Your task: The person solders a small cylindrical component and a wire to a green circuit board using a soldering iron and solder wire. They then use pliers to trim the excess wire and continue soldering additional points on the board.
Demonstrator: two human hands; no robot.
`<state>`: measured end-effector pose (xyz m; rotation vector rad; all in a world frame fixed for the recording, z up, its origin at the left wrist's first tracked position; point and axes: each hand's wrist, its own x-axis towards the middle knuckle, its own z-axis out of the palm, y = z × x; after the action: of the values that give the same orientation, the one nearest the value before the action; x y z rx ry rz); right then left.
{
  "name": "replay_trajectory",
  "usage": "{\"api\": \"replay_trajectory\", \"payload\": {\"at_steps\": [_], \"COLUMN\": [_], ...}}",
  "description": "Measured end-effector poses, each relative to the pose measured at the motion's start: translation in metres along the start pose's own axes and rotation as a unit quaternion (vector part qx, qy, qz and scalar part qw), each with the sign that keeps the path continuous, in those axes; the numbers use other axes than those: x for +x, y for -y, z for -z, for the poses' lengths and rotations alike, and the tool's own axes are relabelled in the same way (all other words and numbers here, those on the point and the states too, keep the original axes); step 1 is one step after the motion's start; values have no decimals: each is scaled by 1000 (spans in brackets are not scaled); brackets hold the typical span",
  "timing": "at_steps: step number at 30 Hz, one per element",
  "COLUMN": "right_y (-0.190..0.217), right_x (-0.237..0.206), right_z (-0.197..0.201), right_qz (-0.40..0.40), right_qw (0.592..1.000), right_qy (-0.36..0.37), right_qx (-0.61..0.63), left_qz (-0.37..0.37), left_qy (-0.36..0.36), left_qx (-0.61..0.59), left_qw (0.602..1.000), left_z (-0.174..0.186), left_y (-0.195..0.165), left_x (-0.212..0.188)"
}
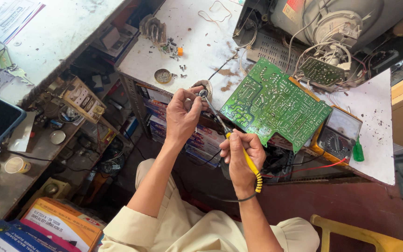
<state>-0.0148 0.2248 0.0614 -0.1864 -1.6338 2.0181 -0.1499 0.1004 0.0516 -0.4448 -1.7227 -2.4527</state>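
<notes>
My right hand (239,156) grips a soldering iron (243,151) with a yellow handle, its metal tip pointing up and left. My left hand (183,114) pinches a small round metal piece (203,93) right at the iron's tip, over the edge of the white workbench (201,46). A large green circuit board (274,105) lies tilted just right of both hands, solder side up. Wires run from it back to an opened old television set (332,23).
A yellow analog multimeter (339,135) and a green screwdriver (358,151) lie right of the board. A small round tin (163,75), screws and a heat sink (154,29) sit on the bench's left part. Cluttered shelves and boxes fill the left; a yellow chair (364,235) stands lower right.
</notes>
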Motion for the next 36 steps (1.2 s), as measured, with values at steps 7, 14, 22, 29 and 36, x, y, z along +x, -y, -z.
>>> {"api": "replay_trajectory", "payload": {"at_steps": [7,14,22,29,36], "right_y": [0,2,4,10,11], "right_x": [1,1,1,1,-1], "right_z": [0,-1,0,3,3], "right_qz": [-1,-9,-3,8,9], "right_qw": [1000,1000,1000,1000,1000], "right_qy": [-3,-5,-15,-25,-26], "right_qx": [-3,-12,3,-6,-2], "left_qz": [5,5,6,12,13], "left_qy": [0,1,4,1,0], "left_qx": [0,2,-18,-5,4], "left_qw": [1000,1000,1000,1000,1000], "left_z": [0,0,0,-1,0], "left_y": [0,1,-2,-4,-3], "left_x": [-1,0,0,-1,-1]}}
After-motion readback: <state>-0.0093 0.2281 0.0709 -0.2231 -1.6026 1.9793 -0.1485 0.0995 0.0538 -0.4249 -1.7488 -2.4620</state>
